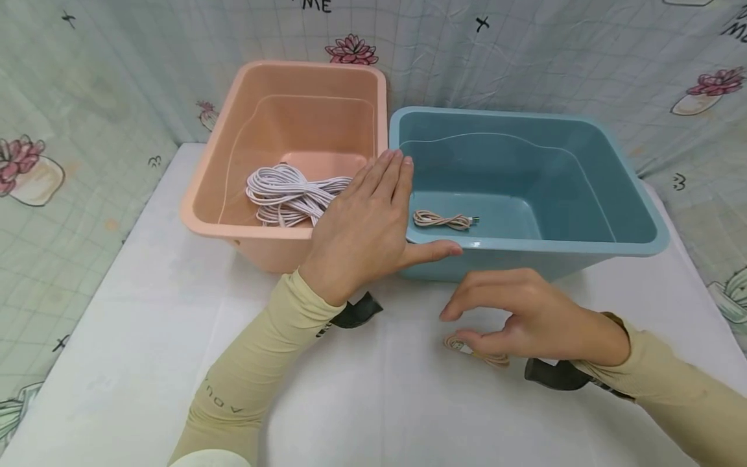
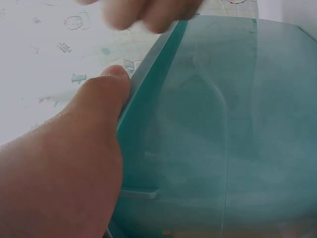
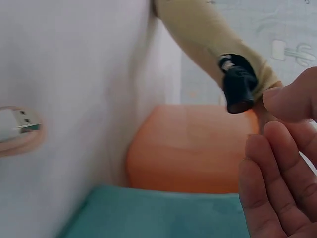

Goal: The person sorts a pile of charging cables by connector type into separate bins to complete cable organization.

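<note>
My left hand (image 1: 362, 224), its fingers straight, lies over the adjoining rims of a peach bin (image 1: 257, 231) and a blue bin (image 1: 543, 245). Its thumb (image 2: 116, 82) is along the blue rim in the left wrist view. My right hand (image 1: 519, 311) is just above the table, thumb and fingers bent and apart with nothing between them. Right below its thumb, a small coiled beige USB cable (image 1: 496, 360) lies on the white cloth, partly hidden by the hand. In the right wrist view, the USB cable's plug (image 3: 28, 127) is apart from the fingers.
Bundled white cables (image 1: 286, 191) lie in the peach bin, partly behind my left hand. Inside the blue bin is one tied beige cable (image 1: 445, 220) with a metal plug end. A patterned curtain (image 1: 432, 58) hangs behind the bins, and a white cloth (image 1: 146, 311) covers the table.
</note>
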Motion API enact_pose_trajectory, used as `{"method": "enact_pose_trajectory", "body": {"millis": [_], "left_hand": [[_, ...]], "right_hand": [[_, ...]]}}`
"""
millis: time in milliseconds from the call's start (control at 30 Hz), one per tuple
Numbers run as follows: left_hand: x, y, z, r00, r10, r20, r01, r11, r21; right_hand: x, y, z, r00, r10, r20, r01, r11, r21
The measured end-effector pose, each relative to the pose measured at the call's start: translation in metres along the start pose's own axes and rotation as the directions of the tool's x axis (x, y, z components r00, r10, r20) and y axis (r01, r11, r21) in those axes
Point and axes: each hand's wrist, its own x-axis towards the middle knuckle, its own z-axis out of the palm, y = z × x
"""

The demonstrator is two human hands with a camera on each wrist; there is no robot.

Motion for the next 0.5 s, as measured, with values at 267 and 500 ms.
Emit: {"method": "enact_pose_trajectory", "body": {"millis": [267,500], "left_hand": [[0.0,0.001,-0.001,1.0,0.003,0.013,-0.003,1.0,0.01],[0.0,0.0,-0.001,1.0,-0.005,0.018,0.004,1.0,0.009]], "right_hand": [[-0.021,0.007,0.012,0.98,0.179,0.092,-0.179,0.984,-0.014],[-0.036,0.014,0.016,0.949,0.289,0.129,-0.282,0.957,-0.069]]}}
